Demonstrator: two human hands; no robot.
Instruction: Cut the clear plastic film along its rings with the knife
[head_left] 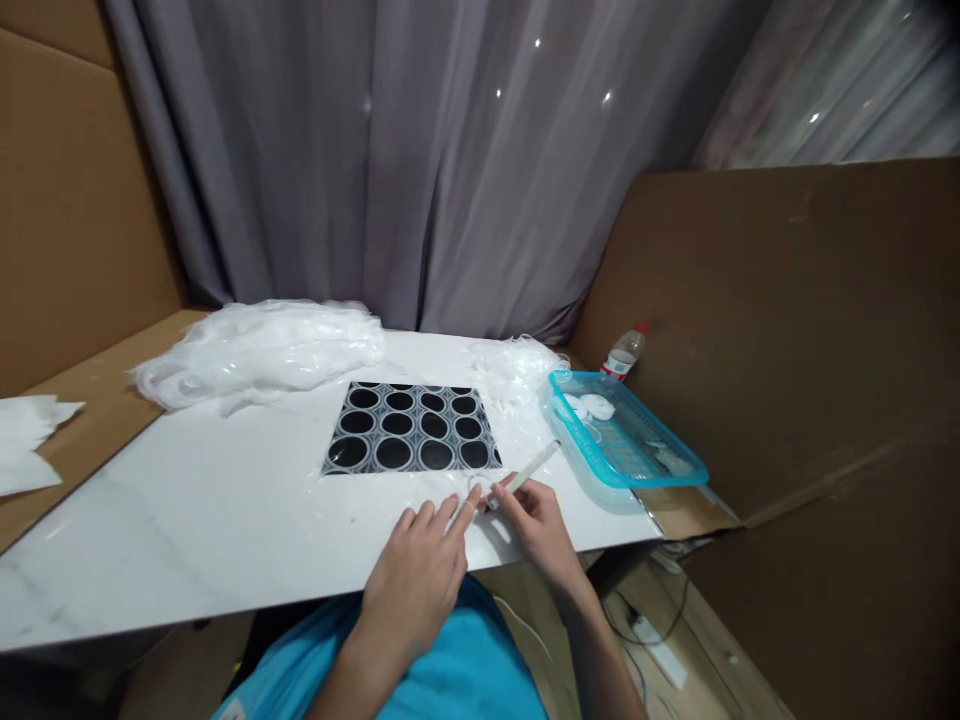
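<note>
My right hand [540,530] grips a slim whitish pen [537,464] near its lower end, its upper end slanting away to the right. Beside it, my left hand [420,560] lies with its fingers stretched out, the index fingertip on a small white round piece [478,484] at the table's near side. The pen's lower end is partly hidden by my fingers. Just beyond both hands, a sheet with rows of black circles on a grey pattern [396,425] lies flat on the white marbled table [195,500].
A blue basket [596,460] at the right holds white round pieces [598,406]. Behind it stands a red-capped bottle [624,355]. Clear plastic bundles [277,345] lie at the back, white paper [26,440] at the left. Cardboard panels [810,350] flank the table; a curtain [337,160] hangs behind.
</note>
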